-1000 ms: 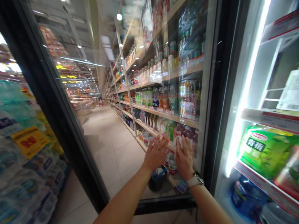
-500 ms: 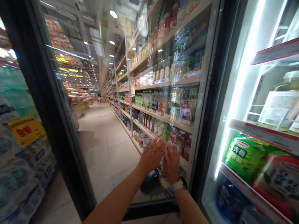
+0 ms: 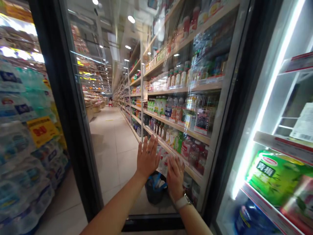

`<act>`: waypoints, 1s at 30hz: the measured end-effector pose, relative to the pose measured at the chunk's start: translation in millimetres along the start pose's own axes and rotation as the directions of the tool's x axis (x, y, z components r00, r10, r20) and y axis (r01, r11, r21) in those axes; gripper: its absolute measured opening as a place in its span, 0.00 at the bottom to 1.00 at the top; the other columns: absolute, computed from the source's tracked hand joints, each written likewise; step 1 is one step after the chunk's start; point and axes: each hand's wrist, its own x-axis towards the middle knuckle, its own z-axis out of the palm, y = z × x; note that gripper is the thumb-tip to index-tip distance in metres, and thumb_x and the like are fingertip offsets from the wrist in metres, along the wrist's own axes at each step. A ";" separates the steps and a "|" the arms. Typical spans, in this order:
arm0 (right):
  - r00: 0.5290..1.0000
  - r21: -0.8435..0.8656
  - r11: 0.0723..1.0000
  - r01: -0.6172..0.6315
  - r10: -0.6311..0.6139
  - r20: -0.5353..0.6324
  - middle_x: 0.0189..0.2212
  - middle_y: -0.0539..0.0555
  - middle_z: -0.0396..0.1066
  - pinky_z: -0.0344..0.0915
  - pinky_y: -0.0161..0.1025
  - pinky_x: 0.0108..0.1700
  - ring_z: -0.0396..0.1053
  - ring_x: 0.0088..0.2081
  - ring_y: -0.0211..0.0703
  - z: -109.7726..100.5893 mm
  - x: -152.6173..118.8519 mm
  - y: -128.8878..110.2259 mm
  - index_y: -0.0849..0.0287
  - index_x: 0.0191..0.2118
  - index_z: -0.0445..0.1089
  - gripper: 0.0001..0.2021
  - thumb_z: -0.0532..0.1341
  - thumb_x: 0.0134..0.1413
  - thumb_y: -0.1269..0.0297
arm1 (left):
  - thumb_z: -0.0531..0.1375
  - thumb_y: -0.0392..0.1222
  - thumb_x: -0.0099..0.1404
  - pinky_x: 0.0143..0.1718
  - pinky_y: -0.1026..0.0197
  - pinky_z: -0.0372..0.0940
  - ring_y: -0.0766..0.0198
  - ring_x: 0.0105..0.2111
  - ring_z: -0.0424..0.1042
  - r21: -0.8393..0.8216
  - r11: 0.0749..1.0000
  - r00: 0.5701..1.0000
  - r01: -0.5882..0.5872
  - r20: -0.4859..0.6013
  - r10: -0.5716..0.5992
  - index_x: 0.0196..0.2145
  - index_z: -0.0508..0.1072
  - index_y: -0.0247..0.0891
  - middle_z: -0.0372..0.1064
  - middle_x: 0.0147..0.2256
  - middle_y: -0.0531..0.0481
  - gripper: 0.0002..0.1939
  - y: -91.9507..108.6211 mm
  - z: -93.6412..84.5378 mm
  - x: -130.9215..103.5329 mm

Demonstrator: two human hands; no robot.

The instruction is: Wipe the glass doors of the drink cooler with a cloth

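Note:
A glass door (image 3: pixel 117 169) in a black frame fills the middle of the head view, with a store aisle seen through it. My left hand (image 3: pixel 148 158) is raised at the glass, palm forward, fingers stretched and slightly spread. Beside it, on the right, my right hand (image 3: pixel 175 176) also faces the glass with its fingers extended; a watch with a pale band (image 3: pixel 183 201) is on that wrist. Neither hand holds anything. Whether the palms press on the pane, I cannot tell. Behind the glass, between my forearms, a dark basket (image 3: pixel 155 192) with blue handles stands on the floor.
On the right is a lit cooler with a green drink pack (image 3: pixel 274 176), a blue one (image 3: pixel 251 218) below and shelf edges (image 3: pixel 281 143) jutting out. Wrapped bottle packs (image 3: pixel 19 169) with a yellow price sign (image 3: pixel 42 130) are stacked at left. Long drink shelves (image 3: pixel 176 122) show through the glass.
My left hand has shifted left, away from my right hand, and its fingers are more spread. The view has turned a little left, and more of the basket shows.

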 end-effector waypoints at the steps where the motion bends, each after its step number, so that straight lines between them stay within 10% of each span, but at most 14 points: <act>1: 0.998 0.001 0.998 0.057 -0.057 0.030 0.60 0.54 0.65 0.49 0.56 0.68 0.54 0.66 0.45 0.9 -1.5 -3.7 0.47 0.69 0.48 0.34 0.48 0.60 0.79 | 0.53 0.45 0.69 0.69 0.46 0.39 0.52 0.69 0.40 0.001 1.000 1.000 -0.003 0.006 0.003 0.69 0.42 0.36 0.49 0.67 0.41 0.36 0.3 -0.1 -0.5; 6: 0.995 -0.053 0.998 -0.045 0.040 -0.097 0.62 0.57 0.63 0.48 0.62 0.67 0.50 0.68 0.51 -15.3 21.0 25.7 0.49 0.69 0.50 0.31 0.48 0.61 0.76 | 0.51 0.46 0.70 0.69 0.46 0.38 0.52 0.69 0.40 0.006 1.000 0.999 -0.011 0.038 0.011 0.69 0.43 0.36 0.49 0.67 0.42 0.35 -0.5 -2.7 -2.1; 12: 0.821 0.027 0.908 -0.418 0.391 -0.416 0.67 0.65 0.53 0.49 0.70 0.64 0.48 0.68 0.59 -36.6 54.2 66.3 0.58 0.68 0.52 0.27 0.47 0.65 0.69 | 0.51 0.46 0.69 0.69 0.45 0.38 0.51 0.70 0.37 0.007 1.000 0.999 -0.014 0.029 0.014 0.69 0.41 0.35 0.48 0.67 0.42 0.37 2.4 -2.9 -2.7; 18: 0.982 -0.031 0.991 -0.131 0.125 -0.144 0.64 0.61 0.60 0.47 0.63 0.67 0.48 0.69 0.51 -6.2 33.0 0.9 0.53 0.70 0.47 0.30 0.47 0.64 0.75 | 0.51 0.46 0.70 0.69 0.44 0.36 0.50 0.70 0.34 0.029 0.999 0.999 -0.036 0.042 0.035 0.69 0.40 0.33 0.45 0.68 0.41 0.37 1.2 -3.2 -2.2; 22: 0.997 -0.048 0.996 0.075 -0.074 0.027 0.60 0.56 0.65 0.46 0.56 0.68 0.53 0.67 0.46 0.2 21.2 -13.1 0.49 0.67 0.54 0.30 0.47 0.62 0.77 | 0.51 0.47 0.70 0.68 0.43 0.38 0.49 0.69 0.37 0.041 0.997 0.996 -0.060 0.070 0.057 0.69 0.40 0.34 0.45 0.68 0.39 0.37 -1.5 -1.0 -5.9; 26: 0.988 -0.090 0.990 -0.109 0.098 -0.118 0.63 0.61 0.61 0.47 0.62 0.67 0.49 0.68 0.52 -18.7 36.7 21.5 0.54 0.67 0.54 0.28 0.48 0.63 0.75 | 0.51 0.47 0.70 0.69 0.43 0.38 0.50 0.69 0.41 0.070 0.996 0.996 -0.052 0.081 0.046 0.69 0.40 0.34 0.47 0.67 0.39 0.36 2.8 1.3 -12.8; 30: 0.884 -0.027 0.935 -0.354 0.325 -0.337 0.67 0.65 0.53 0.48 0.69 0.64 0.47 0.69 0.58 -32.9 54.6 48.1 0.58 0.68 0.53 0.27 0.46 0.64 0.72 | 0.51 0.45 0.70 0.69 0.42 0.38 0.50 0.69 0.39 0.064 0.998 0.999 0.000 0.039 -0.002 0.69 0.40 0.32 0.48 0.67 0.40 0.37 11.5 4.2 -19.3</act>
